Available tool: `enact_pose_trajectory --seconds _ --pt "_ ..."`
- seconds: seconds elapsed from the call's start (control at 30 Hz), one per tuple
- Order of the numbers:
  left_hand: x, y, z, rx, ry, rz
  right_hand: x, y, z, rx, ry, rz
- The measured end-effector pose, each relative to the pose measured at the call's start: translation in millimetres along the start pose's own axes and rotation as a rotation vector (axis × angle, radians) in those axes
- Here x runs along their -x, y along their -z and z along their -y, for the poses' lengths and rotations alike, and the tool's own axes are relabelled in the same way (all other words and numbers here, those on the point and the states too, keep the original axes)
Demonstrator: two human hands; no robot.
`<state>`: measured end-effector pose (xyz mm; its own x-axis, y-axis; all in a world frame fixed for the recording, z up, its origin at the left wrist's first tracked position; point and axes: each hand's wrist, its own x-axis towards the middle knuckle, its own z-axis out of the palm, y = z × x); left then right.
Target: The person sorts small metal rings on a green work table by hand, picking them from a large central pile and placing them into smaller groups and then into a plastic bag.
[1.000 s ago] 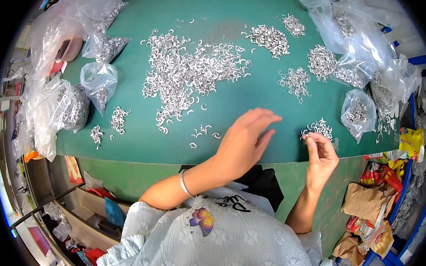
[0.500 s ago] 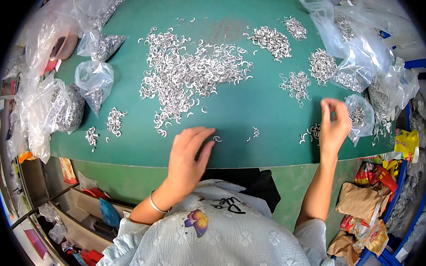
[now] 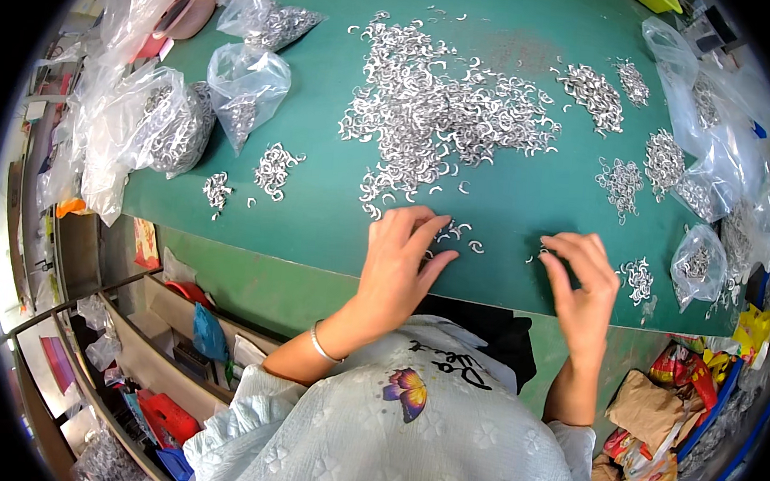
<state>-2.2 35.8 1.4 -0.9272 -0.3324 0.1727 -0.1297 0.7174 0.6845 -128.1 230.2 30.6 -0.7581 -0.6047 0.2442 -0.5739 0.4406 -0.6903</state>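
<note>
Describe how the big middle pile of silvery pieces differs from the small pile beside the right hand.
Size: the big pile spreads widely; the small pile is a little cluster.
Outline: the big pile is irregular, with scattered pieces around it; the small pile is more compact.
Place: the big pile lies beyond the left hand; the small pile lies just right of the right hand.
Both contain curved silvery pieces on the green table.

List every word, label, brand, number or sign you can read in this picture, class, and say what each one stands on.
Locations only; no wording is copied out.
Pale shirt: black script beside a purple-and-orange butterfly.
Yellow packet at right: markings too small to read.
Red packet below it: markings too small to read.
Silver C-shaped pieces: no lettering visible.
</note>
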Motion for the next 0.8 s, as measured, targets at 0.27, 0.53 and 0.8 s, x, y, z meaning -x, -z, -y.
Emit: enact_pose_trajectory --seconds 0.27,0.53,0.8 --pt "-6.3 -13.5 1.5 0.006 -0.040 -0.005 -14.7 -59.0 14.7 0.014 0.131 0.048" --pt "-8.0 -0.5 3.5 0.007 -0.014 -0.013 -14.2 -53.0 12.0 0.096 0.102 0.155" --pt "-6.2 -4.9 10.5 -0.001 -0.049 0.034 -5.2 -48.1 18.1 0.107 0.068 0.218"
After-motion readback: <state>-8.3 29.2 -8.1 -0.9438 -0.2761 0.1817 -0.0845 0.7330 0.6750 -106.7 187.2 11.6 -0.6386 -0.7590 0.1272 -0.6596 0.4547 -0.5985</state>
